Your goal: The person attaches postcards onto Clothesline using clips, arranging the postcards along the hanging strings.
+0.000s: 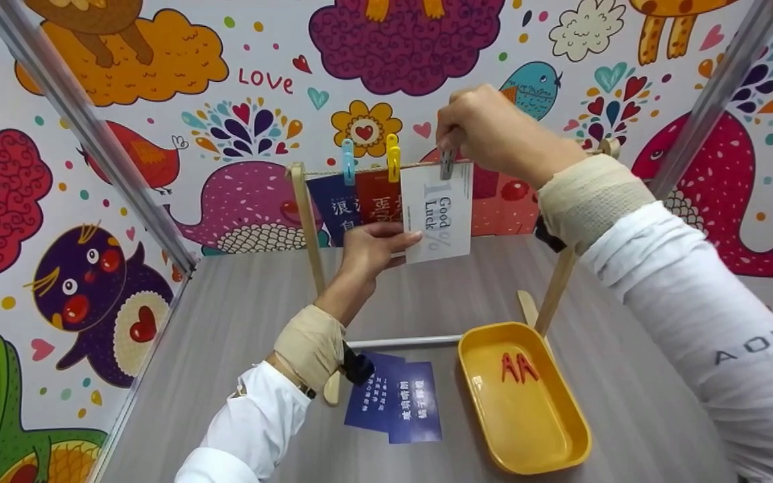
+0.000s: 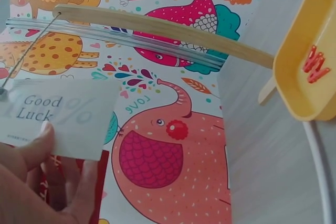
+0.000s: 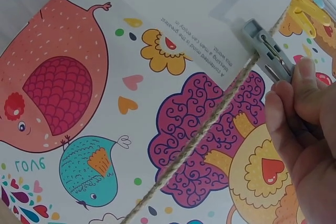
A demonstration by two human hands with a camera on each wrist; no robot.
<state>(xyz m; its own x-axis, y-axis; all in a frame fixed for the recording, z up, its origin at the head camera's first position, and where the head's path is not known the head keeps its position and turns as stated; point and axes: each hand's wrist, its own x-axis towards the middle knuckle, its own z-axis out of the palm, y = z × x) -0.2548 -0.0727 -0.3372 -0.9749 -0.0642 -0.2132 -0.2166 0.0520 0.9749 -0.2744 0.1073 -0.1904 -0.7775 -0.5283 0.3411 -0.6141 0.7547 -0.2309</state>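
Note:
A white card [image 1: 457, 228] printed "Good Luck" hangs at the rope [image 3: 194, 140], its top edge in the mouth of a grey clothespin [image 3: 268, 48]. My right hand [image 1: 480, 131] pinches the handles of that clothespin between thumb and fingers. Lower down, my left hand [image 1: 370, 251] holds the card near its lower left edge, thumb [image 2: 46, 135] on the printed face and fingers behind. Left of it, a yellow clothespin [image 1: 394, 159] clips a red card [image 1: 374, 194], and a light blue clothespin [image 1: 348, 162] clips a dark blue card [image 1: 325, 201].
Wooden posts [image 1: 309, 231] hold the rope at both ends, with a white rod [image 1: 406, 341] low between them. A yellow tray [image 1: 527, 429] with red clips [image 1: 519, 367] stands front right. Two overlapping blue cards [image 1: 417, 402] lie beside it. Patterned walls close the back and left.

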